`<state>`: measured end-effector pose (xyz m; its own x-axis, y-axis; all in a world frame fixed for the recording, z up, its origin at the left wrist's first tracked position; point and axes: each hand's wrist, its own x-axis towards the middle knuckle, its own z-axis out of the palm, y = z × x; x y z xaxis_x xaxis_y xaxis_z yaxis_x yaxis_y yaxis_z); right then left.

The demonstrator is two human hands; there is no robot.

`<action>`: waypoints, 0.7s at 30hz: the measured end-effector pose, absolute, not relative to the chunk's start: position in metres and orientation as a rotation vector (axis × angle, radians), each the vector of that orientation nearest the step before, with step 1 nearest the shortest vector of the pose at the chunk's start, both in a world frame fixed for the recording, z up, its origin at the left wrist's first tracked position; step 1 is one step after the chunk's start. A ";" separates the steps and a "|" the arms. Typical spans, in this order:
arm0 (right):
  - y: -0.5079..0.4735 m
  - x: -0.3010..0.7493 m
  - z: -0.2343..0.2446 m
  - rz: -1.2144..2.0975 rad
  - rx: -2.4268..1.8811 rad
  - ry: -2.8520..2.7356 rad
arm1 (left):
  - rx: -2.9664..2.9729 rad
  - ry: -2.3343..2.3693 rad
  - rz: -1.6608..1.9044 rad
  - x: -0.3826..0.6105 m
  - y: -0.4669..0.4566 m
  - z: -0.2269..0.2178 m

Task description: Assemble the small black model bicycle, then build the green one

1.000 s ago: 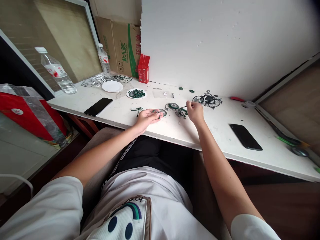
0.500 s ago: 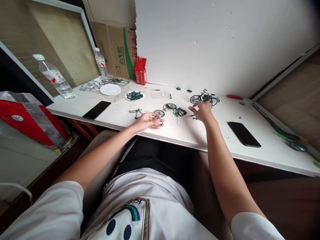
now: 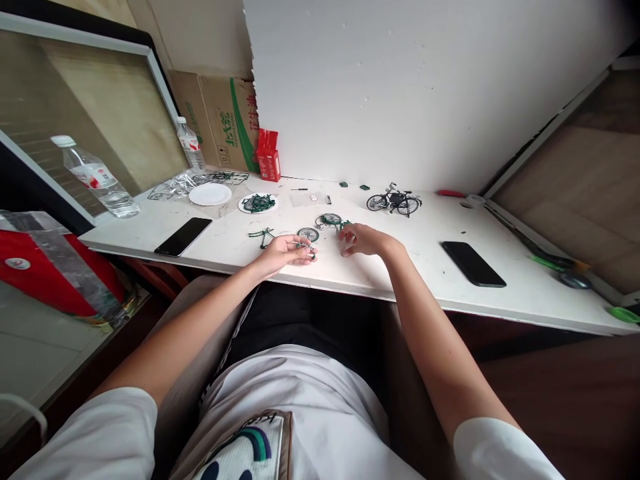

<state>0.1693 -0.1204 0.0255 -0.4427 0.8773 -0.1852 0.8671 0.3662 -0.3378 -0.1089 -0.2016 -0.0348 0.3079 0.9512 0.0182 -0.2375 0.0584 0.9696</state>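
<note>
My left hand [image 3: 283, 251] rests on the white table [image 3: 390, 263] near its front edge, fingers curled on a small metal bicycle part next to a little spoked wheel [image 3: 308, 234]. My right hand [image 3: 361, 239] lies just to its right, fingers closed over a green and black bicycle frame piece that is mostly hidden under them. A second small wheel [image 3: 331, 219] sits just behind the hands. A loose green frame part [image 3: 263, 235] lies left of my left hand. A finished model bicycle [image 3: 393, 200] stands further back by the wall.
Two black phones lie on the table, one left [image 3: 183, 236], one right [image 3: 473, 264]. A white dish of green parts [image 3: 257, 203], an empty white plate [image 3: 210, 194], a red carton [image 3: 269, 157], two water bottles [image 3: 95, 178] and a cardboard box [image 3: 220, 123] stand at the back left.
My right hand came back from near the model bicycle to the parts beside my left hand and closed on the frame piece. The camera view shifted, so the table sits lower and further left.
</note>
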 end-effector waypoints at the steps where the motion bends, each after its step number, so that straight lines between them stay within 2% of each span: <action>1: -0.120 0.169 0.025 0.609 -1.654 -2.585 | 1.147 0.819 1.075 -0.109 -0.202 -0.035; 10: -0.128 0.166 0.034 0.546 -1.748 -2.572 | 1.164 0.843 1.087 -0.107 -0.205 -0.032; 21: -0.114 0.179 0.029 0.660 -1.483 -2.408 | 1.099 0.840 1.148 -0.106 -0.207 -0.028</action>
<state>0.1785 -0.1145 0.0289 -0.4577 0.8885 -0.0338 0.7814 0.3839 -0.4920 -0.1061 -0.2071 -0.0277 0.2329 0.9722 0.0232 -0.2728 0.0424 0.9611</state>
